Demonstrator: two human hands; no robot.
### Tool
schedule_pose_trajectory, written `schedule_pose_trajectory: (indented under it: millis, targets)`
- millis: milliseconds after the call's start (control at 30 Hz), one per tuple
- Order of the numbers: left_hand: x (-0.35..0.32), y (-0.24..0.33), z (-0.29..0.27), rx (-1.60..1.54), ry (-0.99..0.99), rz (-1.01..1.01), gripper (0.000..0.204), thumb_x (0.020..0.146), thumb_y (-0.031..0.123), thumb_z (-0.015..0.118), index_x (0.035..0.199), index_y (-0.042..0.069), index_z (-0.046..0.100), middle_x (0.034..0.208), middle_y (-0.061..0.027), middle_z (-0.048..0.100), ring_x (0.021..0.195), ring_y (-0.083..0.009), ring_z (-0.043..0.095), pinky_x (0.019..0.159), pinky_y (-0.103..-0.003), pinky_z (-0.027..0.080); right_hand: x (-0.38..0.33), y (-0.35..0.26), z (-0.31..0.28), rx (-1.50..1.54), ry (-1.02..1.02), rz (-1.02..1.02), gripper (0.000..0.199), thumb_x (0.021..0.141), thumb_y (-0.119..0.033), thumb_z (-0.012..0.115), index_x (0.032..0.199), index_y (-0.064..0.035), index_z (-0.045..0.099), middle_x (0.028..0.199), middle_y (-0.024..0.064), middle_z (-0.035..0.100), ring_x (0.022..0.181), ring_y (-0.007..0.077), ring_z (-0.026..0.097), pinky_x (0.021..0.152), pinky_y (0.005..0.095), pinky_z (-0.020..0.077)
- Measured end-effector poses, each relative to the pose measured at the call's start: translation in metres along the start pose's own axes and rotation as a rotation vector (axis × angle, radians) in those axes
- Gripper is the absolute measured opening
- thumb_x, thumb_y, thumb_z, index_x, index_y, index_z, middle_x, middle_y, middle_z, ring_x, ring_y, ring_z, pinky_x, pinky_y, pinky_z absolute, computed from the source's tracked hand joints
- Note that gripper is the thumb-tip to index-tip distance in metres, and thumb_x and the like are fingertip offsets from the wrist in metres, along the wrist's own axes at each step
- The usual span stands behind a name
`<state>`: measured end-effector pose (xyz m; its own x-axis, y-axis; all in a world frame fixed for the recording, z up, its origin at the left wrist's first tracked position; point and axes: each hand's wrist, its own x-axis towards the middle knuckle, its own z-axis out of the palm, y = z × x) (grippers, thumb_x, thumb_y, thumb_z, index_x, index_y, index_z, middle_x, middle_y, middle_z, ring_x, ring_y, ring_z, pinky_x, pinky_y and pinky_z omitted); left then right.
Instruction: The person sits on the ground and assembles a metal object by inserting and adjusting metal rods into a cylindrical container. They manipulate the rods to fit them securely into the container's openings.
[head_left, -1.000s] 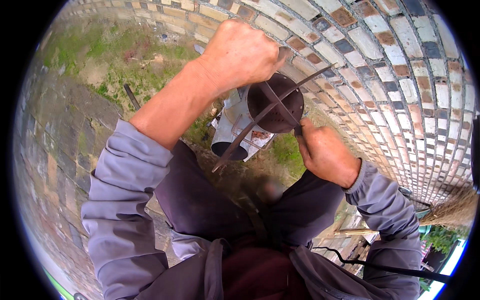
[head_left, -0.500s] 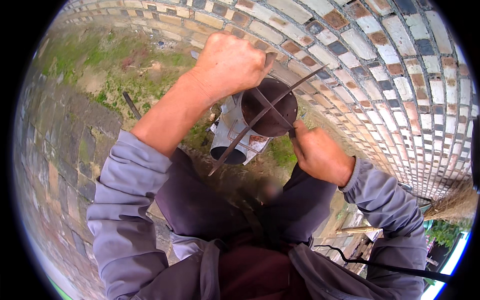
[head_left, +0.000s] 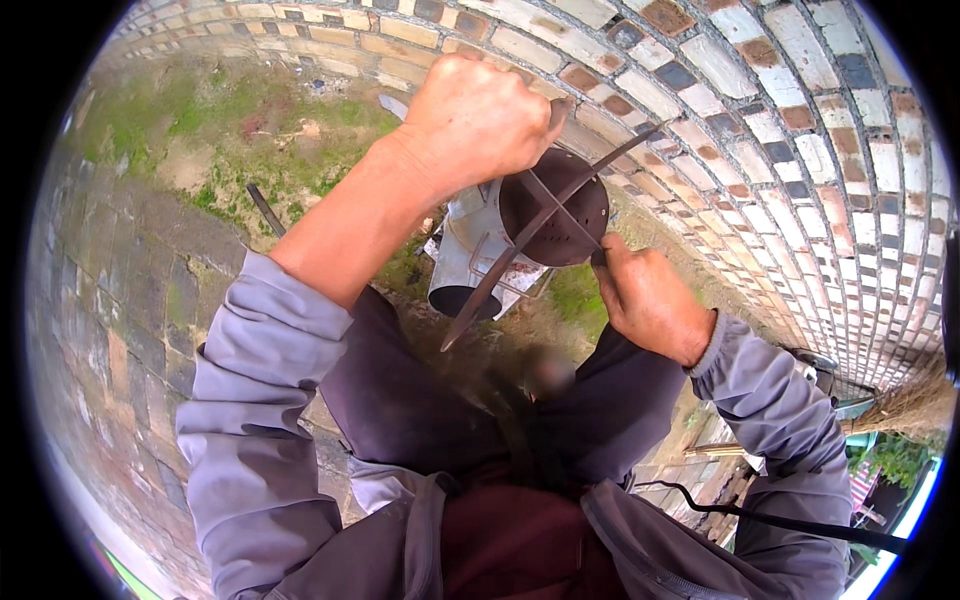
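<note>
Overhead, a round, dark perforated metal disc (head_left: 556, 208) is being held up in front of a curved brick wall (head_left: 800, 130). The left hand (head_left: 478, 118) is being kept clenched in a tight fist at the disc's upper left edge, the fingers curled closed around a part of the metal that cannot be made out. The right hand (head_left: 648, 298) is being held just below the disc's lower right edge, its fingers closed on the end of a thin metal strip. Two such thin strips (head_left: 540, 238) are being crossed over the face of the disc, the longer one running from upper right down to lower left. Directly behind the disc, a grey metal cylinder (head_left: 470, 260) is being seen lying on the ground, its open dark end turned toward the person. Patchy grass and bare soil (head_left: 210, 140) are being shown beyond the grey sleeves.
</note>
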<state>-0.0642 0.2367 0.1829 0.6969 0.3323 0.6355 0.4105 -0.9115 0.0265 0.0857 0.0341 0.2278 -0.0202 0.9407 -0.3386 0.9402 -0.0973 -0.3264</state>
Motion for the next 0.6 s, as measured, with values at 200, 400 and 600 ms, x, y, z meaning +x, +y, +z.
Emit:
schedule_pose_trajectory:
  millis: [200,400,600]
  targets:
    - [-0.009,-0.012,-0.001,0.071,-0.083,-0.022,0.033,0.086,0.033,0.067,0.061,0.012,0.069,0.059,-0.0079,0.066,0.058,-0.0241,0.067,0.060,-0.036,0.053,0.012,-0.005,0.004,-0.026,0.034,-0.065,0.020,0.088,-0.005,0.055,0.098,0.0092,0.046,0.064,0.0303,0.057,0.066,0.0491,0.061,0.060,0.0556,0.0475]
    - [-0.058,-0.035,-0.025,-0.086,0.558,-0.127,0.016,0.090,0.012,0.066,0.105,0.007,0.070,0.108,-0.0064,0.070,0.100,-0.0248,0.062,0.090,-0.035,0.046,0.017,-0.023,-0.004,-0.026,0.012,-0.079,0.019,0.087,-0.004,0.054,0.097,0.0109,0.048,0.068,0.0319,0.058,0.070,0.0495,0.061,0.063,0.0555,0.0483]
    - [-0.179,0.026,-0.003,-0.502,-0.111,-0.960,0.024,0.084,0.010,0.068,0.108,0.006,0.070,0.109,-0.0146,0.069,0.102,-0.0294,0.063,0.091,-0.040,0.049,0.016,-0.027,-0.010,-0.036,0.024,-0.039,0.023,0.086,-0.008,0.058,0.100,0.0097,0.051,0.069,0.0314,0.059,0.072,0.0505,0.059,0.065,0.0558,0.0458]
